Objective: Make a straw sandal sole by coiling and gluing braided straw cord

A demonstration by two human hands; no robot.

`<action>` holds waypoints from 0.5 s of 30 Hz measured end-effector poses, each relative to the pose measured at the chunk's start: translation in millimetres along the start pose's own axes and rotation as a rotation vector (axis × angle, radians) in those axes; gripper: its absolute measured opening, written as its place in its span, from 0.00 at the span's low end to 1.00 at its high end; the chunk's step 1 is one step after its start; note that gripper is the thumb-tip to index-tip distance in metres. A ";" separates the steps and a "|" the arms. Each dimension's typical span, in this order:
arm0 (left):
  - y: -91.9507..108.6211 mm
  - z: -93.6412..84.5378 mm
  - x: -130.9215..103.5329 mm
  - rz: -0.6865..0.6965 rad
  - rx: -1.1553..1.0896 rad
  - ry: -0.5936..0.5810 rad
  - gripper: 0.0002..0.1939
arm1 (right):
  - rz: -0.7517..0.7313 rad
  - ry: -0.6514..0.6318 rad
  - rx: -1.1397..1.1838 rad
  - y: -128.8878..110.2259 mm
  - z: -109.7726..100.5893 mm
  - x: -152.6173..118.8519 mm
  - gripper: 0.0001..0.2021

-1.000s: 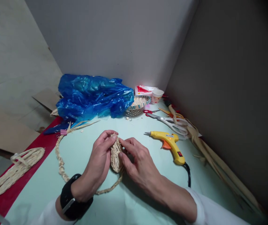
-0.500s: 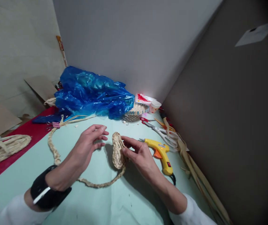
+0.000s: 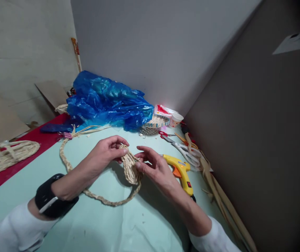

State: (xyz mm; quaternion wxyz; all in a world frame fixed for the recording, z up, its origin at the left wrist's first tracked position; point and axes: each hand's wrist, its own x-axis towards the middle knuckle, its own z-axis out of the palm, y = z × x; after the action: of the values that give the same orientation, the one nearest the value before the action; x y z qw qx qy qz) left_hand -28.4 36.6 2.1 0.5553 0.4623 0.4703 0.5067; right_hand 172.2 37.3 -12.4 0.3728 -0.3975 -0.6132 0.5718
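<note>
A coiled straw braid (image 3: 131,172), shaped like a small shoe sole, is held up over the table between both hands. My left hand (image 3: 110,148) pinches its upper end between thumb and fingers. At its right edge, my right hand (image 3: 152,166) grips it, the thumb on the near face and the index finger raised off it. The loose tail of the braid (image 3: 105,201) runs from the coil's lower end, loops left across the table behind my left forearm, and reaches a pink clip (image 3: 67,135) with unbraided strands beyond it.
A yellow glue gun (image 3: 180,168) lies just right of my right hand. Behind it are scissors (image 3: 183,150), a woven basket (image 3: 157,121) and a paper cup (image 3: 176,119). A blue plastic bag (image 3: 105,101) fills the back left. Straw bundles (image 3: 15,155) lie on red cloth.
My left hand has moved right and closed on the coil's upper end. The coil now tilts to the left at its top. My right hand stays at its right edge.
</note>
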 end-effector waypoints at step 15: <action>10.4 -4.4 -6.5 0.077 -0.196 0.051 0.12 | -0.156 0.130 0.078 -2.4 0.3 -1.9 0.17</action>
State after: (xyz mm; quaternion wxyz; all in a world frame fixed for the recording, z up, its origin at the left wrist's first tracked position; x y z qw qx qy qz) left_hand -34.3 30.9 12.2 0.5658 0.4104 0.4146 0.5827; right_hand 172.6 35.4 -10.0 0.4704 -0.3698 -0.5940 0.5376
